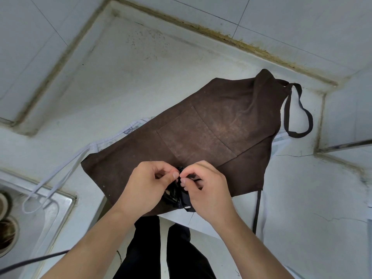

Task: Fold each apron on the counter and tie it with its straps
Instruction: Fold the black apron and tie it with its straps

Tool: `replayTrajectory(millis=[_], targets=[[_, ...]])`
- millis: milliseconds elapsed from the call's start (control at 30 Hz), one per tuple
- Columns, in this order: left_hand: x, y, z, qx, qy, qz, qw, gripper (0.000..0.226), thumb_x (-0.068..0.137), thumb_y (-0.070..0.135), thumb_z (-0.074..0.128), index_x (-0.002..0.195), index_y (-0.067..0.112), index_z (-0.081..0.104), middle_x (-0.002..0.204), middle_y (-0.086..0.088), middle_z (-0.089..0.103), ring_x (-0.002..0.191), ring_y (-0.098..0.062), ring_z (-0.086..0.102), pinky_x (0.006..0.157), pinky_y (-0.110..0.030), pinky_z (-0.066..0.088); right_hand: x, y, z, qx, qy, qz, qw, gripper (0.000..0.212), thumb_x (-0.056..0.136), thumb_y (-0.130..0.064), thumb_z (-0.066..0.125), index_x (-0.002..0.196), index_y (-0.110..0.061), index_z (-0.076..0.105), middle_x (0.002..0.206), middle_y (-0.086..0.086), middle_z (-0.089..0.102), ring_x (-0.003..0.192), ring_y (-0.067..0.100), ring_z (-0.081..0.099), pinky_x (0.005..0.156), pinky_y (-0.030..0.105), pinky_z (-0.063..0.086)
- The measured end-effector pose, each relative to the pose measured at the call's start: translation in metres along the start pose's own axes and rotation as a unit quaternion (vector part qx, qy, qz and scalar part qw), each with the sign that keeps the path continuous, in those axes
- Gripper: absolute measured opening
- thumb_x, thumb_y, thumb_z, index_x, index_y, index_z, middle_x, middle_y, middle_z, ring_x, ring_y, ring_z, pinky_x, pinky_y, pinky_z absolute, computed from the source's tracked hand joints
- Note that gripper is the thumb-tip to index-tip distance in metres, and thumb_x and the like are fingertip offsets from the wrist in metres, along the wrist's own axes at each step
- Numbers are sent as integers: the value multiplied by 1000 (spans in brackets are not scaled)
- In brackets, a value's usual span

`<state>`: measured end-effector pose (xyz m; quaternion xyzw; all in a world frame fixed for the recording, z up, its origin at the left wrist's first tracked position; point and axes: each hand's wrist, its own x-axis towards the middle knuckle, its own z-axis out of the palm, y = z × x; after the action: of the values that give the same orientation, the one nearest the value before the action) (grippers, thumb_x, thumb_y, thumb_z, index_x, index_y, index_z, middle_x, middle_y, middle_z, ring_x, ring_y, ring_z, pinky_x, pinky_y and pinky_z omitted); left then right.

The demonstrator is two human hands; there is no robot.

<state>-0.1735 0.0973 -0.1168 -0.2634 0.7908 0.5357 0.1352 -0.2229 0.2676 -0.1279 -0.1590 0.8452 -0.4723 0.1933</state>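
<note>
left to right: our left hand (150,184) and right hand (203,188) meet fingertip to fingertip, both pinching the bundled black strap (177,195) at the near edge of the brown apron (211,129), which lies flat on the counter (124,81), long axis running away rightward.

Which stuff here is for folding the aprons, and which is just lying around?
For the job:
brown apron
black straps, pinched by the left hand and right hand
neck loop
white apron underneath, with white straps

Just lying about:
sink
black cable
</note>
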Motion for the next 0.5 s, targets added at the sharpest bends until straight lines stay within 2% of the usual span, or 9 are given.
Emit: replayTrajectory(millis=[67,167,233,433,500], targets=[[-1,0,1,-1,-10,1,1000,20,96,20,74,81,33,80,80,13,77,78,-6,72,76,-24,56,1,-3,-1,5,2,4,1000,22,88,-1,73,87,-22,75,89,-13,69,82,13,71,69,31,60],[-2,1,3,6,-13,8,1000,21,97,22,74,82,34,81,79,14,77,77,-4,71,69,-14,51,4,-8,-2,46,-12,64,997,26,87,-1,72,86,-27,75,81,-12,74,83,13,73,74,35,61],[-1,1,3,5,-11,5,1000,21,97,21,73,82,33,81,78,14,76,76,-3,70,69,-11,49,5,-8,-2,70,-14,85,994,26,87,-1,72,85,-27,74,80,-10,74,82,14,73,77,39,62],[0,1,0,-34,-45,-2,998,24,99,15,71,82,27,82,79,5,77,71,-10,68,68,-16,52,5,-7,4,72,21,25,997,25,83,2,78,75,-21,74,93,-7,67,80,23,69,66,44,58],[1,0,-1,-47,-54,-5,997,25,100,11,69,83,24,82,79,5,78,70,-5,68,68,-15,52,6,-4,7,72,23,29,997,21,83,0,78,77,-20,74,93,-7,66,78,22,70,65,45,58]])
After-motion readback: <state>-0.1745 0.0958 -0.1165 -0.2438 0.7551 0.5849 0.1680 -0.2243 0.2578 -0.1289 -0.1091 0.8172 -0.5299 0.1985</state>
